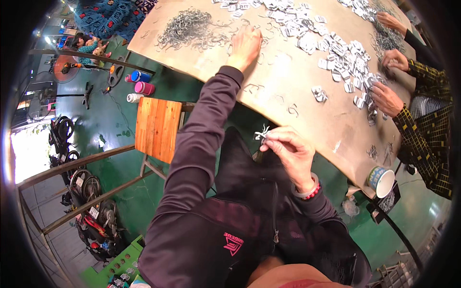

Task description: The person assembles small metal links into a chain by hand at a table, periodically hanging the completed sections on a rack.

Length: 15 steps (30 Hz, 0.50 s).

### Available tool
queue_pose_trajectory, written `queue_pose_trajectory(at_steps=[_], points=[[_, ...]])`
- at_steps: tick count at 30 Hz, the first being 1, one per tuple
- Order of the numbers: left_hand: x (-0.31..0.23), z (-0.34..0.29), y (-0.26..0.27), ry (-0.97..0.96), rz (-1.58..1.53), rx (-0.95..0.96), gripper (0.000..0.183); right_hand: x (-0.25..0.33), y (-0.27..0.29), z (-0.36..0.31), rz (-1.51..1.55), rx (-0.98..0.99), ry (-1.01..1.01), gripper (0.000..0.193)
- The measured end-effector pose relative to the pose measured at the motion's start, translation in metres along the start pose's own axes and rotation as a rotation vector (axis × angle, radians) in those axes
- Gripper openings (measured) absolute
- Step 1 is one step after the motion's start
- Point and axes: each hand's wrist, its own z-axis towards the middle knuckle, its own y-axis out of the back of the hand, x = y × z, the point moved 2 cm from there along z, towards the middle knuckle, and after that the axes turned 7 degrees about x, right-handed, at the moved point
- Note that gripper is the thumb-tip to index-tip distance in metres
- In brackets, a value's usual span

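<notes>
My right hand point(289, 150) is closed in a pinch on a small cluster of curved metal hooks point(262, 134), held in front of my lap beside the table edge. My left hand point(246, 46) reaches over the table with its fingers bent down and together. Its fingertips are at the loose hooks near the white metal pieces, and what they grip is hidden. To its left lies a dark heap of thin metal hooks point(185, 29). Flat white-and-silver metal pieces point(336, 50) spread in a long pile across the table. A few single hooks point(292, 110) lie near the edge.
The brown-covered table point(283, 79) fills the upper right. Another person's hands point(387, 98) work at the far right side. A paper cup point(382, 181) stands at the right corner. A wooden stool point(157, 128) and bottles point(144, 88) are at left, with motorbikes point(91, 211) beyond a rail.
</notes>
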Motion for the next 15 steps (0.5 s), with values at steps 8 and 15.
queue_pose_trajectory(at_steps=[8,15], points=[[-0.019,-0.039,0.059,-0.026,-0.333,-0.171,0.012,0.007,-0.006,-0.007,0.016,-0.031,0.084,0.016],[-0.102,-0.149,0.146,0.201,-1.211,0.101,0.017,0.007,-0.006,-0.016,-0.080,-0.148,0.022,0.017]])
